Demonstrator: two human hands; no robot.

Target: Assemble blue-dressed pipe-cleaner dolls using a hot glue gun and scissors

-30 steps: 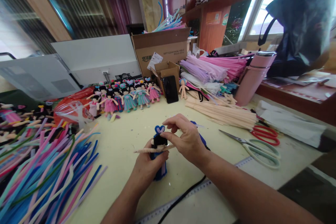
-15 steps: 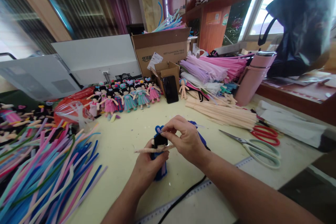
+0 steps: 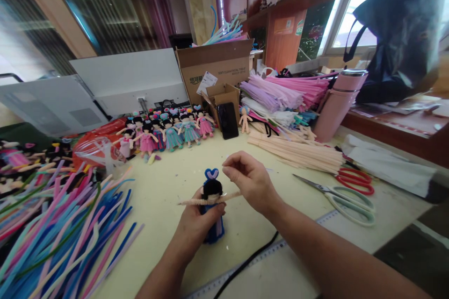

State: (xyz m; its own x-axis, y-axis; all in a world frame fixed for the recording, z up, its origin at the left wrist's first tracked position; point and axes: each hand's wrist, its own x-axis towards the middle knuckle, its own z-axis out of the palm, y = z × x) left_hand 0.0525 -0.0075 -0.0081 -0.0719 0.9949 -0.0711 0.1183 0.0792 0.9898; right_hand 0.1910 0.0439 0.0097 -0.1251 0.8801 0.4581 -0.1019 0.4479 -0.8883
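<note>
My left hand (image 3: 199, 217) is closed around the body of a small pipe-cleaner doll (image 3: 214, 229), thumb across its front. The doll stands upright in a blue dress with a lilac stripe. It has black hair (image 3: 212, 187) and beige arms stretched out sideways. A blue heart with a lilac middle (image 3: 211, 174) rises from the top of its head. Just right of the heart, my right hand (image 3: 249, 181) hovers with bent fingers, thumb and index tips slightly apart. Nothing shows between them. The doll's right-side arm reaches toward the underside of this hand.
Several finished dolls (image 3: 171, 133) stand at the back beside a black phone (image 3: 228, 120). Loose coloured pipe cleaners (image 3: 70, 233) cover the left. Beige stems (image 3: 298, 149), green-handled scissors (image 3: 345, 198), red-handled scissors (image 3: 355, 181) and a pink bottle (image 3: 340, 105) are at the right. A ruler (image 3: 245, 265) lies in front.
My right hand has let go of the heart and moved slightly right and up. The heart now shows whole. My left hand still holds the doll in nearly the same place.
</note>
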